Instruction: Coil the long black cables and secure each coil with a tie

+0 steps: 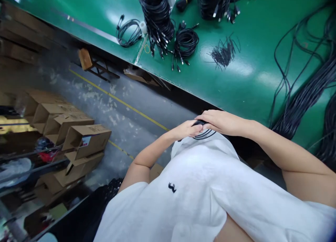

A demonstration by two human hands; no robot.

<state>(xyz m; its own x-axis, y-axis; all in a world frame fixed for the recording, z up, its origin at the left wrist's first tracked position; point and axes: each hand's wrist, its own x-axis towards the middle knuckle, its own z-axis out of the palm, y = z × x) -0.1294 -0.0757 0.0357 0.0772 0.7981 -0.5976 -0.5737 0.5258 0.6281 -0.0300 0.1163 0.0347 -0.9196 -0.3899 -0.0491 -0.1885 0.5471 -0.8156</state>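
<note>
Both my hands meet close to my body, just over the near edge of the green table (236, 84). My left hand (187, 130) has its fingers curled on a small coil of black cable (204, 134) that rests against my white shirt. My right hand (223, 122) lies over the top of the same coil, fingers pressed together on it. Most of the coil is hidden under the two hands.
On the table lie several coiled black cables (157, 18), a smaller coil (128, 32), a heap of thin black ties (223, 53) and long loose cables (309, 91) at the right. Open cardboard boxes (78, 140) and a wooden stool (90, 61) stand on the floor at left.
</note>
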